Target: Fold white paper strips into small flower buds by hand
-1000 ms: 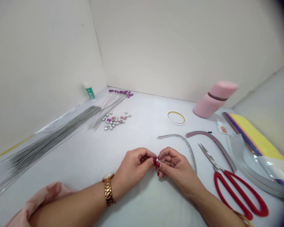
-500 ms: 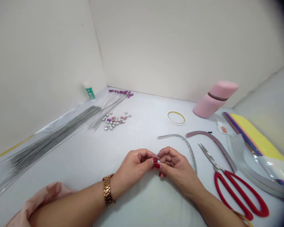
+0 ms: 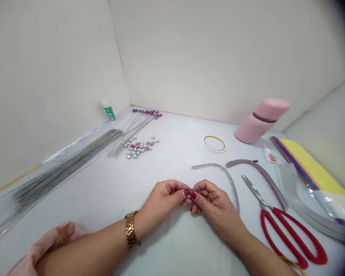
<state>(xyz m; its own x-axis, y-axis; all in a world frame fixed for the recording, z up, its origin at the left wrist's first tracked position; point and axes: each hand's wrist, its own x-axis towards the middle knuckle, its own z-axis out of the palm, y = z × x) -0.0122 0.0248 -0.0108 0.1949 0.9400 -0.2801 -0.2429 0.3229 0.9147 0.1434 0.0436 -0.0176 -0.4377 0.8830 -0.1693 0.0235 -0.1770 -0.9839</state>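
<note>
Looking at a pale, almost white tabletop (image 3: 109, 191), boxed in by plain off-white walls. Using the narrow white tape roll (image 3: 215, 150) as landmark: back wall (image 3: 207, 57) behind it, left wall (image 3: 54, 69) way off to its left, greyer right wall (image 3: 327, 105) out past its right. Also a thin seam running up between left and back walls.

On the near side of the roll, a bit left: left hand (image 3: 158, 205) and right hand (image 3: 215, 209), fingertips together. Left grip narrow, pinched on a tiny pale piece (image 3: 189, 196); right grip just as narrow, pinched on the same one. Mostly hidden, so can't tell exactly what kind of piece.

Left of the roll: loose spread of star-like silver, pink and purple beads (image 3: 140, 147), then a long bundle of grey wires (image 3: 66, 165) farther left. Right of the roll, toward the back wall: pink bottle (image 3: 261, 120). Near side and right: red-handled scissors (image 3: 266, 205), lying blades toward the roll.
</note>
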